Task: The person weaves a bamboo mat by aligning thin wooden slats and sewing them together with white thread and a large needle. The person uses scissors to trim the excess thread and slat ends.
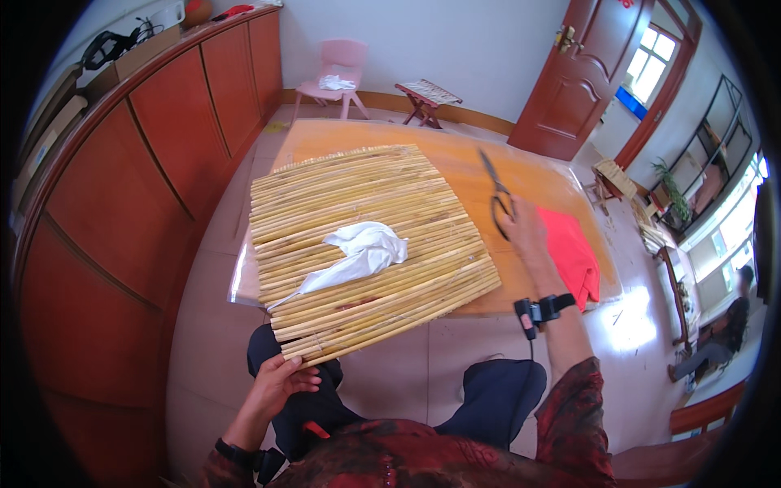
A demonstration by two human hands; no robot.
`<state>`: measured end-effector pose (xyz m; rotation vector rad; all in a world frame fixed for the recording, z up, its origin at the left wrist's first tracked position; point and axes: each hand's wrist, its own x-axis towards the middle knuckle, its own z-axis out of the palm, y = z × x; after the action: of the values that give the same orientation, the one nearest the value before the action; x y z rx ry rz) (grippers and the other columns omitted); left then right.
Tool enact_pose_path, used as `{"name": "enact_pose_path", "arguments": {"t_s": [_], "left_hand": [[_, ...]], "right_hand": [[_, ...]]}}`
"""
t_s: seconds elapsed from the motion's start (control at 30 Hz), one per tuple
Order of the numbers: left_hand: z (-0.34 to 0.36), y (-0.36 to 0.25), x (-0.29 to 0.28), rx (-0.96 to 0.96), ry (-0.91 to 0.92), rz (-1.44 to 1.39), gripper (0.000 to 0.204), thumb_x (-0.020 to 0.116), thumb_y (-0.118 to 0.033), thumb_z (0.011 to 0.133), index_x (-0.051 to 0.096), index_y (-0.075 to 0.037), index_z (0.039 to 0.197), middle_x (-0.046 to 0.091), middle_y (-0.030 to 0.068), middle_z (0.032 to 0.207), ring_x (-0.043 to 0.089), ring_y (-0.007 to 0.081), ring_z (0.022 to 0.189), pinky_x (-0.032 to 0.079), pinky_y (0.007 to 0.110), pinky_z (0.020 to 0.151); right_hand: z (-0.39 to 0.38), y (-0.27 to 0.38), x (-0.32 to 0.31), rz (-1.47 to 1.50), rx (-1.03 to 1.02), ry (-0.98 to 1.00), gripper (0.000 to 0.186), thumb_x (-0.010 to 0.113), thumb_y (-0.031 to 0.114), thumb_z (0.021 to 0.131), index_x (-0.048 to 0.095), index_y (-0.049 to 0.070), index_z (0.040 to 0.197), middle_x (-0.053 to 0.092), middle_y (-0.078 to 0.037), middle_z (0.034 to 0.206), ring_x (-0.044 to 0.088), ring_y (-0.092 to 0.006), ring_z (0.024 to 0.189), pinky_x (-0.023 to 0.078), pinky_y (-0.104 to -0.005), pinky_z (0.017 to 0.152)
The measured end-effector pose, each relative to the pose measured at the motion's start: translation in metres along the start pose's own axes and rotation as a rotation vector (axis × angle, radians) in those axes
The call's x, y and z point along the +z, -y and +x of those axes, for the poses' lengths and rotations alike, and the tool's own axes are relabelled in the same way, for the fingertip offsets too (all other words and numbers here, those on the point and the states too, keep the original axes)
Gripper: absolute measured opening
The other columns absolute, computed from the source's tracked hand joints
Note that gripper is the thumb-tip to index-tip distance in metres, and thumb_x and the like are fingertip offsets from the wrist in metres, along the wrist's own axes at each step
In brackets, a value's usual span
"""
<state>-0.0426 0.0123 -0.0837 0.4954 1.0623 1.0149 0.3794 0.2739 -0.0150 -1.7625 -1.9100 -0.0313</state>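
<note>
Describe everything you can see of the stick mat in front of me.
The stick mat is a broad panel of slender, straw-yellow rods laid side by side, probably bamboo or reed, with some darker brown marks. How they are bound is hard to make out. It lies mostly flat and slightly askew on the orange table, its near left part jutting past the table's near edge. A crumpled white cloth rests on top, and your left hand holds the near left corner.

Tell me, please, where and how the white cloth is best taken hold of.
I'd pinch the bunched right end of the white cloth from above: its folds look raised there, while the narrow tail thins out leftward across the mat.
</note>
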Motion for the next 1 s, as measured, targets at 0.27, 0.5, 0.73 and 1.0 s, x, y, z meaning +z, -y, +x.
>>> {"name": "enact_pose_path", "arguments": {"t_s": [0.27, 0.5, 0.73, 1.0], "left_hand": [[-0.011, -0.016, -0.013, -0.146, 0.021, 0.235, 0.032, 0.049, -0.026, 0.092, 0.055, 0.005, 0.098, 0.063, 0.0172, 0.082, 0.065, 0.0244, 0.067, 0.054, 0.033, 0.062], [-0.026, -0.064, 0.001, -0.375, 0.114, 0.84, 0.038, 0.049, -0.031, 0.091, 0.057, 0.005, 0.088, 0.064, 0.0118, 0.071, 0.062, 0.0175, 0.055, 0.05, 0.025, 0.052], [0.004, -0.077, 0.039, 0.516, 0.029, 1.123, 0.025, 0.058, -0.021, 0.085, 0.059, 0.0, 0.099, 0.061, 0.0135, 0.093, 0.062, 0.0245, 0.084, 0.05, 0.031, 0.071], [0.088, -0.059, 0.062, 0.823, -0.123, 1.653, 0.041, 0.066, -0.016, 0.074, 0.055, -0.004, 0.111, 0.055, 0.0158, 0.107, 0.054, 0.0326, 0.096, 0.046, 0.041, 0.081]], "right_hand": [[-0.041, -0.091, 0.032, -0.22, 0.196, 0.182, 0.035, 0.063, 0.014, 0.074, 0.052, 0.004, 0.105, 0.055, -0.021, 0.096, 0.055, -0.0368, 0.092, 0.044, -0.0463, 0.076], [-0.04, -0.057, 0.034, -0.408, 0.095, 0.116, 0.028, 0.066, 0.013, 0.072, 0.057, 0.004, 0.097, 0.056, -0.022, 0.096, 0.055, -0.035, 0.092, 0.044, -0.0448, 0.077], [-0.032, 0.115, 0.043, 0.242, -0.553, 0.334, 0.037, 0.056, 0.012, 0.08, 0.051, 0.004, 0.116, 0.055, -0.018, 0.109, 0.05, -0.0336, 0.104, 0.041, -0.0399, 0.088], [-0.035, 0.167, 0.052, 0.066, -0.527, 0.619, 0.027, 0.06, 0.01, 0.079, 0.057, 0.001, 0.104, 0.059, -0.013, 0.095, 0.058, -0.026, 0.086, 0.046, -0.0349, 0.076]]}}
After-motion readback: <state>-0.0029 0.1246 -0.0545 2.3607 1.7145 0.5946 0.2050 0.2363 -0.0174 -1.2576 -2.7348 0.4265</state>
